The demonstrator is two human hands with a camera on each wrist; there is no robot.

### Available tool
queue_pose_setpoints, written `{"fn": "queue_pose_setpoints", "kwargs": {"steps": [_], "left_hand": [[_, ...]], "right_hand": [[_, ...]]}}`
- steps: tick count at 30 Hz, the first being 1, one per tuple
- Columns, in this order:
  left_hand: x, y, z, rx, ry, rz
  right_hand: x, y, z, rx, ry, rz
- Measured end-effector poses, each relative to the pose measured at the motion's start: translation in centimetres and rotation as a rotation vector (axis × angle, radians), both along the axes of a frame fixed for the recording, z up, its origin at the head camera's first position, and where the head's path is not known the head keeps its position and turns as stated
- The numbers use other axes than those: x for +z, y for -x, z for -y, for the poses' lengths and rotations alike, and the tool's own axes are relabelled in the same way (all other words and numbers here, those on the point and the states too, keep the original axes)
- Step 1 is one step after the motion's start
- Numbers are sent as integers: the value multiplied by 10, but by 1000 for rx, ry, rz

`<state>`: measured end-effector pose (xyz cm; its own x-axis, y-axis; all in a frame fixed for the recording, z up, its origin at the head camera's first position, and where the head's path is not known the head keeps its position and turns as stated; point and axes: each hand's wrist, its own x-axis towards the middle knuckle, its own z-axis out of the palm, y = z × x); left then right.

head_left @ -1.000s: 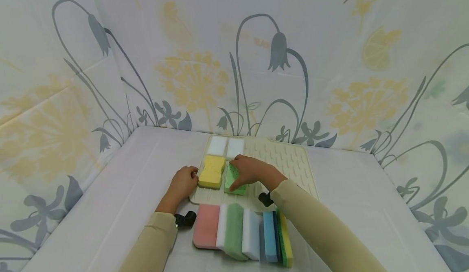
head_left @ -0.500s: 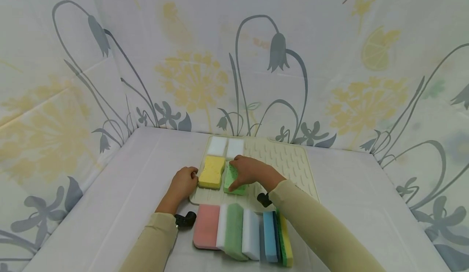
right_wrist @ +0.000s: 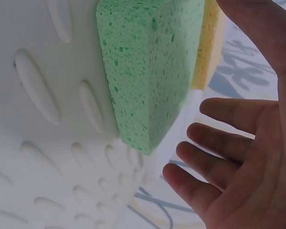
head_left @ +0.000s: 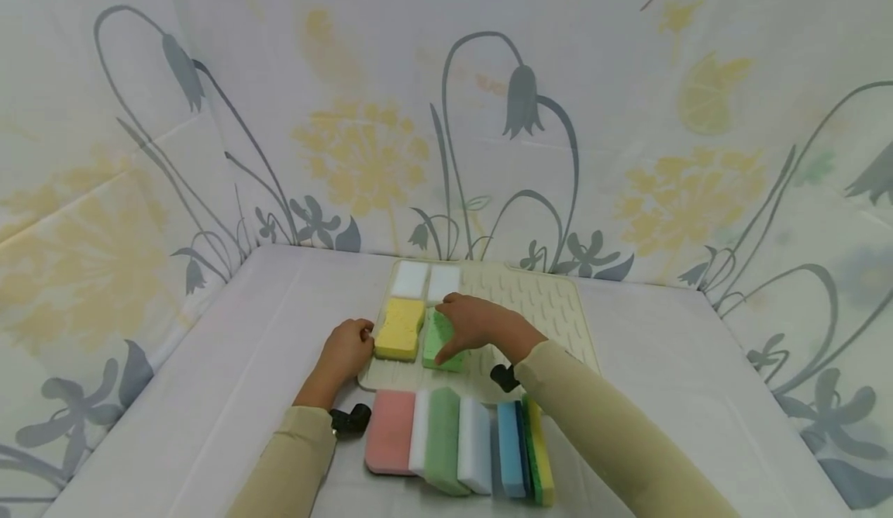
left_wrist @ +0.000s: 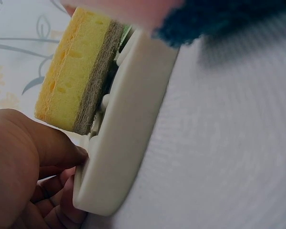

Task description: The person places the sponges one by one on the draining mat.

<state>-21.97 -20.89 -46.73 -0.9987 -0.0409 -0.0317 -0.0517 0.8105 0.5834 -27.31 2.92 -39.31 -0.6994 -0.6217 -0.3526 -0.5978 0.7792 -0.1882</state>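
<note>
At the near left edge of a cream ridged drying mat (head_left: 533, 301), my left hand (head_left: 346, 351) pinches the rim; the left wrist view has the thumb (left_wrist: 62, 148) on top and fingers curled at the side. Beside it lies a yellow sponge (head_left: 401, 329) with a grey scouring layer underneath. A green porous sponge (head_left: 436, 340) lies flat to the right of the yellow one. Over it hovers my right hand (head_left: 481, 324), fingers spread. The right wrist view shows these fingers (right_wrist: 214, 167) apart from the green sponge (right_wrist: 143, 62).
Two white sponges (head_left: 410, 279) lie at the mat's far left. In front of the mat a row of sponges stands side by side: pink (head_left: 391, 433), white, green (head_left: 443, 440), white, blue (head_left: 512, 448) and yellow-green (head_left: 540, 456). A flower-printed curtain (head_left: 349, 115) hangs behind.
The head view has shifted slightly. Both hands and the sponges otherwise stay in nearly the same places.
</note>
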Motion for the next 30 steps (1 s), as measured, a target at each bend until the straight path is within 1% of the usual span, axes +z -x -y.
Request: {"fn": "queue_pose_setpoints", "kwargs": {"steps": [7,15,22,30], "left_hand": [[0,-1,1,-5,9,0],[-4,0,1,0,11,-7],[-4,-3,0,-1,16,2],[-4,1,0,-4,16,-2]], "right_hand": [[7,-5,-8,-17,27,27],[14,-12,-18,-37,21,12],[19,-20,-29,-69,46,33],[21,-24,-44,-66,53,12]]}}
